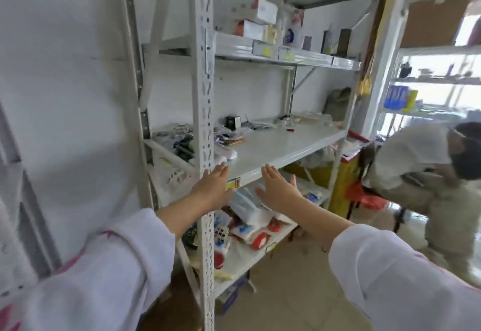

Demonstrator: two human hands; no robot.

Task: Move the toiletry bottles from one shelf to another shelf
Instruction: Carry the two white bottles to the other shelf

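Both hands out flat and empty at the front edge of the white metal middle shelf [281, 145], nothing picked up yet.

Left hand [212, 187] and right hand [278, 190] are spread wide open, fingers straight, right at that shelf's front lip near its left corner, by the perforated white upright post [204, 96]. Honestly can't pick out a clear toiletry bottle; best guess is the small clear glass jar [182, 130] at the back left corner, too blurry to be sure. If so, probably light, rigid, slick and breakable, so grab around the body. Lower shelf [242, 257] is stuffed with soft packets.
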